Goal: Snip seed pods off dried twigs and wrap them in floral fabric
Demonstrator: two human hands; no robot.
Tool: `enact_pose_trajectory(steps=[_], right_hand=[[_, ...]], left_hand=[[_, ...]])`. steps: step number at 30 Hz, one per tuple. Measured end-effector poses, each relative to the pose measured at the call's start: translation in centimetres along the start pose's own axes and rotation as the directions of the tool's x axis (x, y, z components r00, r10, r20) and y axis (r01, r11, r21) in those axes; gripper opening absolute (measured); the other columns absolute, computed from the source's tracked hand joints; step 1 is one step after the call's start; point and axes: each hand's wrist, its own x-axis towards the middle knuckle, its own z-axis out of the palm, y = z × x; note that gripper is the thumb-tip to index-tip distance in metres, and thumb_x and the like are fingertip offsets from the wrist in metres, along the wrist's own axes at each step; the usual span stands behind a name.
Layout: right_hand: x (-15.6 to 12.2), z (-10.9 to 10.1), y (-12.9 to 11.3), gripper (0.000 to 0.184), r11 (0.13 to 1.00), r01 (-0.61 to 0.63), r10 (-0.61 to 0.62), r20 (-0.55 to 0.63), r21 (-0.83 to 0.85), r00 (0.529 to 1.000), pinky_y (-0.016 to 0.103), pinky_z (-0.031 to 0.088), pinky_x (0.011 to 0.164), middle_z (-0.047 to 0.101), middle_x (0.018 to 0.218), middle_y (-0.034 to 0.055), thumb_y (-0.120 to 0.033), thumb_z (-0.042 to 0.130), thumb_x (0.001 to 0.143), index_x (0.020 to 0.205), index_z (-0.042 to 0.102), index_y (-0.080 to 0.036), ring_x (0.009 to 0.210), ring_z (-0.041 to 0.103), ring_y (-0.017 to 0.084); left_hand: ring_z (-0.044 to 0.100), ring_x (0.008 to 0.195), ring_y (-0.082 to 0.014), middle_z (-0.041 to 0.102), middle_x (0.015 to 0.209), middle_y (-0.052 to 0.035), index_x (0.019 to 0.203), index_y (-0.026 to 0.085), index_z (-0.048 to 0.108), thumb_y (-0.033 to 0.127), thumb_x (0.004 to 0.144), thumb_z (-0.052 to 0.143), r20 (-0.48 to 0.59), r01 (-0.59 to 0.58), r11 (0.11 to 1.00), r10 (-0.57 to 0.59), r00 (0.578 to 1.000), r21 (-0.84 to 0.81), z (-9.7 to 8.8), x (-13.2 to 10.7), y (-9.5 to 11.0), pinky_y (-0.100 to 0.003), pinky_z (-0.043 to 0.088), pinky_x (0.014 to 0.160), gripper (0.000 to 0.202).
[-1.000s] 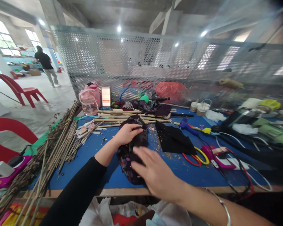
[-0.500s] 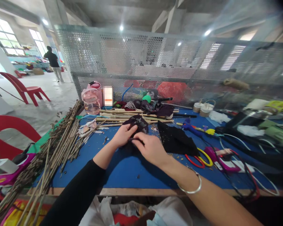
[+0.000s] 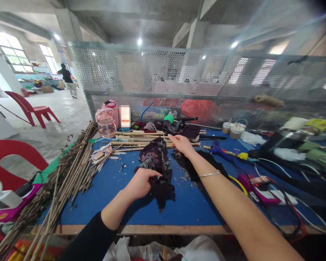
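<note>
My left hand (image 3: 141, 183) is closed on a dark cloth (image 3: 153, 155) with a faint flower pattern. The cloth is bunched where the thumb and fingers grip it, its upper part spreading away from me and a ragged end hanging toward me. My right hand (image 3: 182, 143) reaches forward above the bamboo sticks (image 3: 136, 139), thumb and fingers pinched at a pale string (image 3: 165, 138). This string seems to run back to a grey-white bundle of string (image 3: 151, 126). Under my right forearm lies a plain black cloth (image 3: 206, 159).
Dry stems (image 3: 70, 170) are heaped along the left edge of the blue tabletop (image 3: 97, 210). A pink clear jug (image 3: 105, 121) stands at the back left before a perforated metal screen (image 3: 141, 72). Power strips (image 3: 263, 186) and cables lie at right. A person (image 3: 67, 79) walks in the background.
My right hand has left the dark cloth and moved forward to the string. My left hand has drawn closer to me with the cloth, which is now more spread out.
</note>
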Motion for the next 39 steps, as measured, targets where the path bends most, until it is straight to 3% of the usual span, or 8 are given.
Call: enact_pose_trajectory(steps=[6, 11, 16, 21, 26, 30, 33, 39], right_hand=[[2.7, 3.2, -0.5, 0.026, 1.0, -0.007, 0.011, 0.154, -0.027, 0.988, 0.025, 0.037, 0.061, 0.052, 0.049, -0.001, -0.035, 0.072, 0.055, 0.053, 0.052, -0.017, 0.063, 0.055, 0.017], [1.1, 1.4, -2.9, 0.019, 0.956, 0.056, -0.123, 0.223, 0.288, 0.967, 0.023, 0.043, 0.064, 0.06, 0.069, -0.0027, -0.036, 0.052, 0.073, 0.079, 0.053, -0.018, 0.064, 0.056, 0.011], [-1.5, -1.2, -4.2, 0.027, 0.755, -0.058, -0.227, 0.343, 0.653, 0.911, 0.024, 0.046, 0.065, 0.061, 0.069, -0.003, -0.036, 0.065, 0.063, 0.079, 0.052, -0.019, 0.062, 0.057, 0.01], [-4.3, -1.4, -6.3, 0.022, 0.83, 0.157, -0.394, 0.362, 0.536, 0.845, 0.026, 0.044, 0.07, 0.061, 0.077, -0.0013, -0.035, 0.063, 0.069, 0.081, 0.058, -0.017, 0.069, 0.055, 0.011], [-5.6, -2.6, -7.4, 0.021, 0.827, 0.484, -0.543, 0.182, 0.285, 0.82, 0.023, 0.04, 0.066, 0.056, 0.077, -0.0003, -0.037, 0.059, 0.074, 0.078, 0.062, -0.017, 0.067, 0.049, 0.01], [-5.4, -3.8, -4.6, 0.039, 0.926, 0.328, -0.365, 0.222, 0.184, 0.904, 0.022, 0.039, 0.061, 0.056, 0.078, -0.0002, -0.044, 0.062, 0.071, 0.101, 0.058, -0.018, 0.066, 0.049, 0.011], [-5.1, -3.6, -2.4, 0.031, 0.965, 0.249, -0.259, 0.396, 0.077, 0.881, 0.022, 0.035, 0.055, 0.053, 0.063, -0.0037, -0.039, 0.069, 0.062, 0.08, 0.06, -0.015, 0.057, 0.045, 0.009], [-5.0, -1.9, -1.9, 0.021, 0.934, 0.264, -0.328, 0.291, 0.24, 0.899, 0.021, 0.03, 0.05, 0.046, 0.054, -0.0066, -0.035, 0.066, 0.066, 0.065, 0.055, -0.016, 0.049, 0.038, 0.007]], left_hand=[[0.064, 0.072, -0.0144, 0.071, 0.079, -0.0013, 0.085, 0.02, 0.072, -0.001, 0.063, 0.043, 0.056, -0.087, 0.995, 0.085, 0.995, 0.042, 0.0, -0.3, 0.7, -0.022, 0.046, 0.068, 0.041], [0.064, 0.077, -0.018, 0.071, 0.083, -0.004, 0.087, 0.022, 0.072, 0.008, 0.068, 0.054, -0.176, -0.067, 0.996, 0.076, 0.981, 0.053, -0.7, -0.2, 0.2, -0.027, 0.047, 0.073, 0.03], [0.059, 0.093, -0.0227, 0.067, 0.098, -0.007, 0.084, 0.026, 0.073, 0.01, 0.068, 0.061, -0.433, -0.086, 0.996, 0.092, 0.897, 0.032, -1.3, 0.8, 0.4, -0.037, 0.045, 0.087, 0.026], [0.026, 0.13, -0.0286, 0.044, 0.136, -0.0024, 0.077, 0.027, 0.073, 0.005, 0.063, 0.061, -0.542, -0.107, 0.966, 0.222, 0.811, 0.234, -2.0, 3.5, 1.2, -0.049, 0.02, 0.107, 0.028], [0.06, 0.092, -0.024, 0.069, 0.093, -0.0061, 0.082, 0.019, 0.073, 0.008, 0.068, 0.052, -0.392, -0.117, 0.986, 0.154, 0.907, 0.116, -2.9, 6.2, 1.2, -0.037, 0.045, 0.085, 0.027], [0.061, 0.078, -0.0216, 0.07, 0.08, -0.0045, 0.088, 0.016, 0.072, 0.012, 0.069, 0.053, -0.488, -0.038, 0.999, 0.044, 0.872, 0.023, -3.7, 7.0, 0.1, -0.031, 0.048, 0.074, 0.027], [0.061, 0.079, -0.0207, 0.07, 0.084, -0.0048, 0.09, 0.015, 0.071, 0.015, 0.068, 0.054, -0.469, -0.048, 0.998, 0.025, 0.883, -0.035, -4.1, 6.9, -0.7, -0.03, 0.048, 0.073, 0.027], [0.061, 0.08, -0.0197, 0.07, 0.084, -0.0051, 0.091, 0.013, 0.07, 0.015, 0.07, 0.052, -0.443, -0.014, 0.999, 0.027, 0.896, 0.034, -4.4, 6.6, -0.3, -0.029, 0.048, 0.073, 0.027]])
